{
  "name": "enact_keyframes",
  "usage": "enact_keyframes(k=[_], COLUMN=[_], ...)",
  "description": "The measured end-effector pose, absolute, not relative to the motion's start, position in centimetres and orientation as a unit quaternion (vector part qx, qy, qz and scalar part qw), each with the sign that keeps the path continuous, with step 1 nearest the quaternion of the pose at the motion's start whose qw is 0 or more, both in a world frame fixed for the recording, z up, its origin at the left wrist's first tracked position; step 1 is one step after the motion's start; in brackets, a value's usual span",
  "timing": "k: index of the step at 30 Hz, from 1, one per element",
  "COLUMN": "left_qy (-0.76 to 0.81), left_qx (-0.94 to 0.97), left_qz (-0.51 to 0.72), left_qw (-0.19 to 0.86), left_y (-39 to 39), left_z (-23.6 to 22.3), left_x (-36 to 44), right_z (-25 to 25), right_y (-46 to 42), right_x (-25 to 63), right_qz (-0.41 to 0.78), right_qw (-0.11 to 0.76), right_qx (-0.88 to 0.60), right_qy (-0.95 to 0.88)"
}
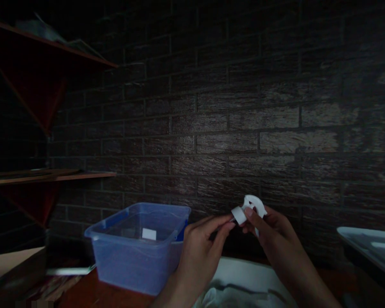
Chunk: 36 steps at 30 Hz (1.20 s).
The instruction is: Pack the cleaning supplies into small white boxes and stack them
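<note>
A white trigger spray head point(239, 215) is held up between my hands, in front of the dark brick wall. My right hand point(277, 237) is closed round its trigger end, with the thumb on the body beside the round collar. On the collar's other side, my left hand point(203, 244) pinches the thin tube point(232, 220) of the spray head between thumb and fingertips. Most of that tube is hidden by the left fingers. Below both hands lies a white container point(244, 267) with clear, crumpled-looking plastic items point(220, 297), too dim to name.
To the left of my left hand stands a translucent blue plastic bin point(131, 263) with a white label. Wooden shelves point(93, 174) jut from the wall at left, above a cardboard box point(14, 265). A pale-rimmed tray or lid point(368, 235) sits at far right.
</note>
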<state>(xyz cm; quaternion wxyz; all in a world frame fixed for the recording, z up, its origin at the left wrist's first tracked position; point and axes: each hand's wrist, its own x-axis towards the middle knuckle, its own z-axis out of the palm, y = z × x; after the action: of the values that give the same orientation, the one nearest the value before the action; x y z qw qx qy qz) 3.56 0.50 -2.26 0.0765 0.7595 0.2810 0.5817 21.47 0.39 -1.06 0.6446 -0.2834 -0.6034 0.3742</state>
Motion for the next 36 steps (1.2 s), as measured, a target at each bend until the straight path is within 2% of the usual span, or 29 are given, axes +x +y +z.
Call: enact_keyframes(k=[7, 14, 24, 27, 33, 36], left_qy=[0.272, 0.265, 0.286, 0.304, 0.243, 0.214], left_qx=[0.757, 0.758, 0.788, 0.786, 0.752, 0.717], left_qz=[0.591, 0.594, 0.525, 0.491, 0.358, 0.324], left_qw=[0.059, 0.057, 0.146, 0.223, 0.497, 0.578], left_y=[-0.1, 0.5, 0.2, 0.3, -0.2, -0.4], left_z=[-1.9, -2.0, -1.9, -1.8, -0.8, -0.6], left_x=[3.4, 3.3, 3.8, 3.6, 2.6, 2.3], right_z=[-0.5, -0.9, -0.1, 0.1, 0.6, 0.7], right_y=[-1.1, 0.6, 0.4, 0.5, 0.4, 0.3], right_x=[20.5, 21.6, 21.8, 21.9, 22.4, 22.6], right_qz=[0.433, 0.396, 0.414, 0.402, 0.380, 0.377], right_qw=[0.656, 0.725, 0.780, 0.807, 0.854, 0.852], right_qx=[-0.272, -0.251, -0.150, -0.142, -0.117, -0.131], right_qy=[-0.555, -0.503, -0.444, -0.409, -0.336, -0.339])
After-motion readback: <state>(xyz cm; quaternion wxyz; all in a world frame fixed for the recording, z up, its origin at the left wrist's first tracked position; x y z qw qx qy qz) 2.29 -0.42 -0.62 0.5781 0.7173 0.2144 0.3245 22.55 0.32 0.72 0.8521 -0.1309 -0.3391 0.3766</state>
